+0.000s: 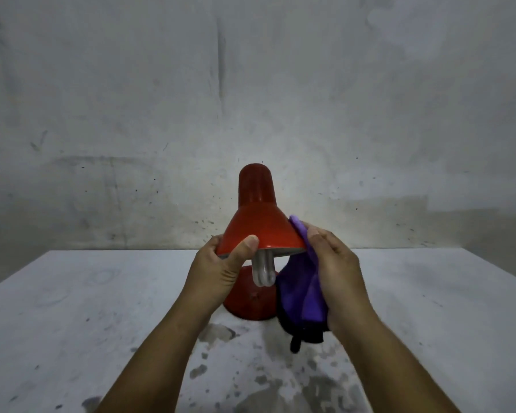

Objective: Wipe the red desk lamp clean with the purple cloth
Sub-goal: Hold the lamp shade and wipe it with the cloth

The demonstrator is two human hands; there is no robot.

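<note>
— Watching the left hand, I see it clamped on the near rim of the red desk lamp, thumb over the shade; the right hand presses the purple cloth against the shade's right edge.

— What could slip?

— A hard push may tip the lamp off its base on the worktop, or knock the bare bulb hanging just left of the cloth.

— Anything around?

— Only a stained wall beyond.
</note>
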